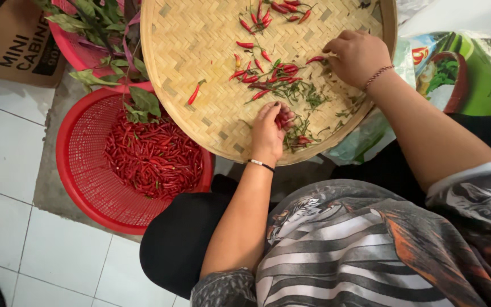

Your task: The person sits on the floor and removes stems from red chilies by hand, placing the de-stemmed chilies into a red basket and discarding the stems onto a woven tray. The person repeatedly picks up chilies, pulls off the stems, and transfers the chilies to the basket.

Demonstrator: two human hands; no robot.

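Fingers of left hand (269,129) curl around a few red chillies (282,120) over the woven tray (200,40) — right hand (356,55) pinches one chilli (315,59) at the far edge. Red basket (83,170) of chillies sits beside, on the floor.

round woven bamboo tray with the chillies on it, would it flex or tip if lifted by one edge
The round woven bamboo tray looks thin yet rimmed, so probably light and fairly stiff. Its shallow bowl holds loose small red chillies that would likely slide toward the low side if tilted.
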